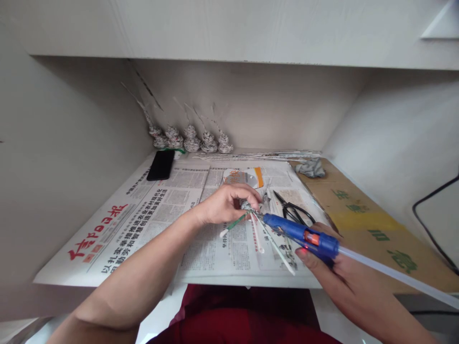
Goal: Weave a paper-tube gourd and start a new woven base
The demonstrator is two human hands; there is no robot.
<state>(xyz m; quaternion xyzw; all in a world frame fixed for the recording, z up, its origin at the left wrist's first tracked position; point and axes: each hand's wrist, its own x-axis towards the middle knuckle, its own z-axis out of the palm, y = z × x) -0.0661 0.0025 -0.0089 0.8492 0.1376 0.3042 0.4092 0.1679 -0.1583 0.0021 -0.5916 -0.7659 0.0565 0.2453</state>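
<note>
My left hand [229, 203] is closed around a small bundle of rolled newspaper, mostly hidden by the fingers. From it a green paper tube [233, 225], a pinkish one [257, 234] and a pale one [278, 248] point toward me. In my right hand [333, 272] is a blue hot glue gun [297, 231], its nozzle at the bundle beside my left fingertips. A long translucent glue stick [390, 272] runs out of its back, and a red light glows near my thumb. Black-handled scissors [296, 210] lie just beyond the gun.
Newspaper sheets [172, 191] cover the table. Several woven paper gourd shapes [191, 139] stand along the back, with a black phone [160, 165] before them. Thin paper rods [258, 155] lie behind a crumpled grey cloth [310, 168]. Cardboard [358, 229] covers the right side; a shelf [229, 33] overhangs.
</note>
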